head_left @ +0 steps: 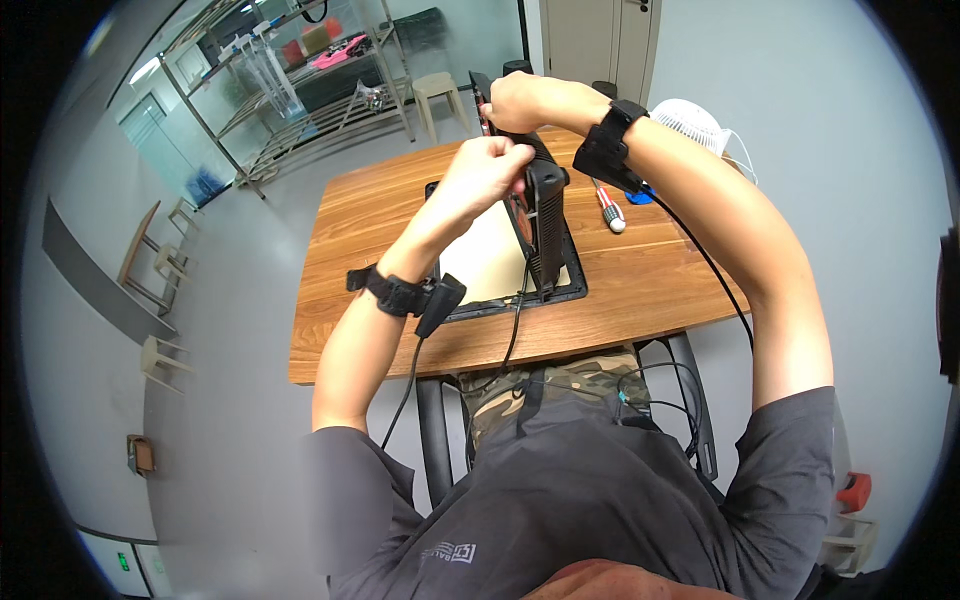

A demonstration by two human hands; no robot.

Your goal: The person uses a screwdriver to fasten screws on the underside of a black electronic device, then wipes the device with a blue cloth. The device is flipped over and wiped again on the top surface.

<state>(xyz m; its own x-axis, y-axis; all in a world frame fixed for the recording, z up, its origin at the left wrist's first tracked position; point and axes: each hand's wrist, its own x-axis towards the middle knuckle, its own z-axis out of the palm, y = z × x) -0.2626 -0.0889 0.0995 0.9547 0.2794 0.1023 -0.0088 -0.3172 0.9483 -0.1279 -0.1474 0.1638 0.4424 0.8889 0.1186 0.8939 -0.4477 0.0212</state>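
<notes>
A black appliance housing with ribbed sides [547, 225] stands on its edge in front of me. Red-orange parts show on its left face. It rests on the right part of a black-rimmed panel with a pale beige surface [480, 255]. My left hand [485, 172] is closed at the housing's near upper corner, the fingertips partly hidden. At the far upper end, my right hand [517, 104] curls over the housing, its fingers partly hidden too. Beside them, a red-and-black strip shows; I cannot make out what it is.
A screwdriver with a red, white and black handle [612, 215] lies right of the housing on the wooden table [365, 215], near a blue round item [638, 197]. A white fan [690, 122] stands at the back right. Cables hang from both wrists. Behind are a metal rack [300, 128] and a stool [435, 88].
</notes>
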